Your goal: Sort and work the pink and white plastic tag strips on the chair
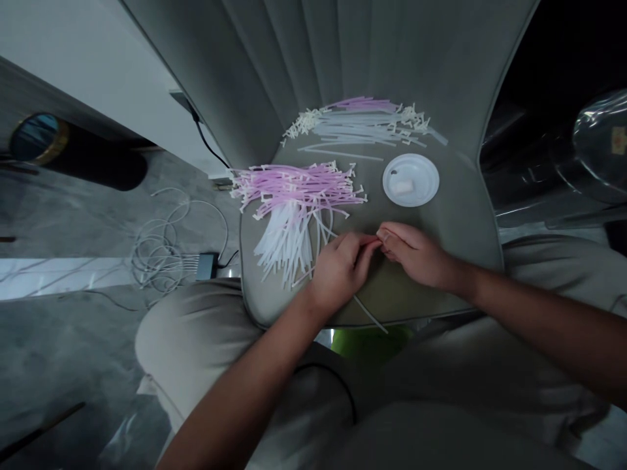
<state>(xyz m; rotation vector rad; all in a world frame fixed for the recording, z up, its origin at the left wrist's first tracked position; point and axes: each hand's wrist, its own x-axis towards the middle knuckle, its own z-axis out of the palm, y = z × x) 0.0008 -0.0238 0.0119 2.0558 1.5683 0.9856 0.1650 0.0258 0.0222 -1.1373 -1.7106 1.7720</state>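
My left hand (340,266) is closed in a pinch, and a thin white tube (371,314) sticks out below it toward the chair's front edge. My right hand (411,253) meets it fingertip to fingertip, also pinched; whatever lies between those fingers is too small to make out. Just beyond my left hand lies a pile of pink tubes (298,186) with small white end pieces. A fanned bundle of white tubes (287,245) spreads out below the pink ones, left of my left hand. A white dish (410,179) holding a small white block (403,188) sits beyond my right hand.
Everything lies on a grey padded chair (455,215). Toward its backrest are more white tubes (357,124), small white pieces (306,122) and some pink tubes (365,104). On the floor at left are a coiled cable (161,241) and a small box (208,266).
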